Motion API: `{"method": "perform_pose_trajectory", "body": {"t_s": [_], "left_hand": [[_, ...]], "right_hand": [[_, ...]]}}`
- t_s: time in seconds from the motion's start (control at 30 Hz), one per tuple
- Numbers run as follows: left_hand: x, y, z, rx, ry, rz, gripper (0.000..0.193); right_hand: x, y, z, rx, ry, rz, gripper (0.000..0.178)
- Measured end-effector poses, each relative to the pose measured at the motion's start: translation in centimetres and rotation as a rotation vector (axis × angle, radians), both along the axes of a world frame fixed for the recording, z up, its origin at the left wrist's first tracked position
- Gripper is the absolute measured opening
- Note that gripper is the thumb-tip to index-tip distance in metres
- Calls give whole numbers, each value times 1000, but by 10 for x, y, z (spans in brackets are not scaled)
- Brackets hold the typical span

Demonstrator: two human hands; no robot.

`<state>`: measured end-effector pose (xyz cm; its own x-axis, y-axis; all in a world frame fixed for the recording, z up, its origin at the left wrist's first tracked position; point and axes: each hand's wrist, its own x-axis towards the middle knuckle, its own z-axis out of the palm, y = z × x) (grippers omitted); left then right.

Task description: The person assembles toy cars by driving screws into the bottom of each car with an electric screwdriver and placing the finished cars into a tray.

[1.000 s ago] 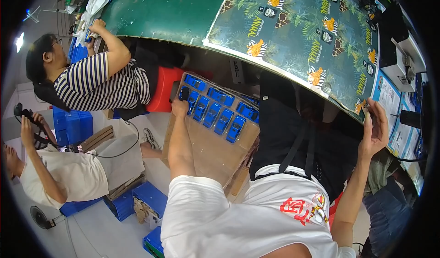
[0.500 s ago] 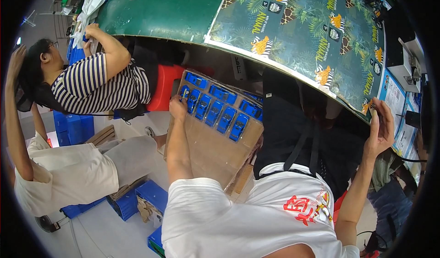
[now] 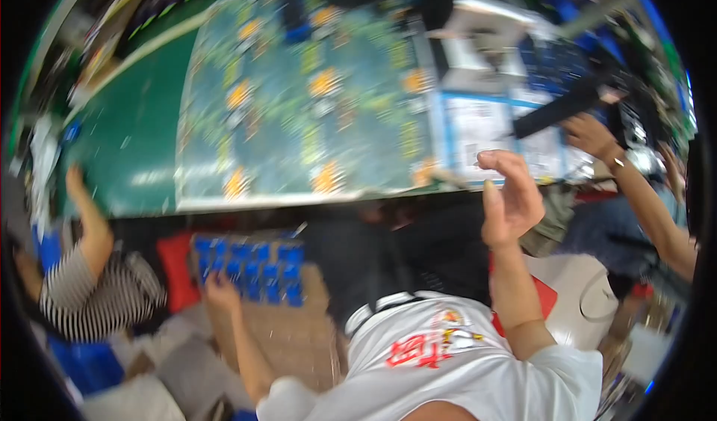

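"Left hand (image 3: 222, 292) is where?"
"At the blue toy cars (image 3: 270, 280), in rows on brown cardboard (image 3: 291, 339), lower left of the frame. It's too blurry to tell if it holds one."
"And the right hand (image 3: 514, 200)?"
"Right of the middle, fingers bent, a gap to the thumb, near the green surface (image 3: 131, 133). Farther up, a leafy mat (image 3: 284, 129) covers part of it."

the tabletop (image 3: 138, 141) looks glossy; the box (image 3: 287, 339), cardboard; the shirt (image 3: 493, 380), cloth.

A white, short-sleeved fabric T-shirt (image 3: 485, 382) bears bold red markings (image 3: 405, 352) and a small multicoloured figure (image 3: 464, 337) (both blurred); beyond its hem are dark cloth trousers (image 3: 343, 260).
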<state>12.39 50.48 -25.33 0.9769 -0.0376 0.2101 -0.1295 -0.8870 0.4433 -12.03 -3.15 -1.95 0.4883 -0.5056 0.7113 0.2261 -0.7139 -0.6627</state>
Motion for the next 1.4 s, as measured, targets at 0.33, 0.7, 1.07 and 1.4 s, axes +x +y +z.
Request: {"method": "perform_pose_trajectory", "body": {"t_s": [0.33, 0.7, 1.07, 1.4], "left_hand": [[-103, -266, 167, -592, -308, -481, 10], [-198, -619, 297, -937, 355, -1292, 36], [-144, -778, 253, -454, 614, -867, 62], [-191, -681, 285, -1105, 937, -1023, 42]], "right_hand": [[-12, -109, 74, 541, -154, -151, 66], [-101, -113, 76, 567, -300, -108, 18], [-141, -149, 91, 512, -245, -83, 23], [-155, -154, 92, 608, -385, 31, 41]]}}
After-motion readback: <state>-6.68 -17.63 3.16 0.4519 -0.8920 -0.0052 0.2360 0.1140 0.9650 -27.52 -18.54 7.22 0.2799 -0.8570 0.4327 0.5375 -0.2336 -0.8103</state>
